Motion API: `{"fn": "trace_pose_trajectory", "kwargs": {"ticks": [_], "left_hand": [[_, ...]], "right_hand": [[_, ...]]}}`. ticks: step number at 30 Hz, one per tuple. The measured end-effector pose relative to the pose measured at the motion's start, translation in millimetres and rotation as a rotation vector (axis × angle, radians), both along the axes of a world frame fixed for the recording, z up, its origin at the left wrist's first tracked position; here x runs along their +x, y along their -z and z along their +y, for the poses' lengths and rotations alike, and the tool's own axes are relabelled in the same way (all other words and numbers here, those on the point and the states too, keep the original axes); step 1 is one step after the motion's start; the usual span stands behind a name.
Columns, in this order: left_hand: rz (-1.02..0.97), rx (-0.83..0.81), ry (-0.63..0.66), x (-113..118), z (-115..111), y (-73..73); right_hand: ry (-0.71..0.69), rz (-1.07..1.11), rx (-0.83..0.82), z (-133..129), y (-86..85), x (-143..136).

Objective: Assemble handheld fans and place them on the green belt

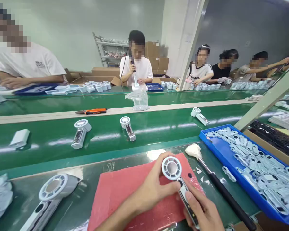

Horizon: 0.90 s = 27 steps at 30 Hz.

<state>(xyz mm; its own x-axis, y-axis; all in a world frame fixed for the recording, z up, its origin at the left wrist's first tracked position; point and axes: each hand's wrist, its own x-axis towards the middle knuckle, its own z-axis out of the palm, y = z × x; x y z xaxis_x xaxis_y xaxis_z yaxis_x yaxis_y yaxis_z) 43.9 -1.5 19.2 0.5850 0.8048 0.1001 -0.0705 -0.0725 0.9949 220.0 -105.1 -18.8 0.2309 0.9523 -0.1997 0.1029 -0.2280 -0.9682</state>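
Both hands hold one small white handheld fan [172, 168] above a red mat [118, 189]. My left hand [152, 184] is closed around its round head, the thumb pressing near a black oval spot at the top of the handle. Lower down, my right hand [203, 208] grips the handle, whose open front shows a dark inner strip. At the left of the bench lies another fan [54, 192], with a black oval spot on its handle. To the right of my hands is a black-handled tool [221, 186] with a white wrapped head.
A blue tray [221, 157] of pale handle pieces stands at right, beside a box of black parts [276, 138]. On the green conveyor [156, 125] lie several fans [127, 128]. Orange-handled pliers [92, 111] and a plastic bag [139, 99] are beyond. Co-workers [136, 69] sit opposite.
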Motion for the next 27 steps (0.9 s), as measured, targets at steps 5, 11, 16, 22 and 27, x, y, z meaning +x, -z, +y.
{"fn": "trace_pose_trajectory", "kwargs": {"ticks": [5,11,16,22,27], "left_hand": [[0.385,0.326,0.091,-30.7,5.8,-11.5],[0.646,0.786,0.090,-25.2,-10.6,2.7],[0.689,0.883,0.118,-21.5,-11.3,10.0],[0.745,0.973,0.180,-25.0,-3.8,5.8],[0.753,1.064,0.172,-23.3,-1.6,11.1]], "right_hand": [[-0.306,-0.756,0.589,26.0,4.8,39.3],[-0.368,-1.158,0.819,21.5,14.9,37.3],[-0.282,-1.226,0.780,10.9,21.6,19.1],[-0.188,-1.246,0.744,9.5,26.0,5.8],[-0.159,-1.306,0.741,8.4,26.4,2.6]]}}
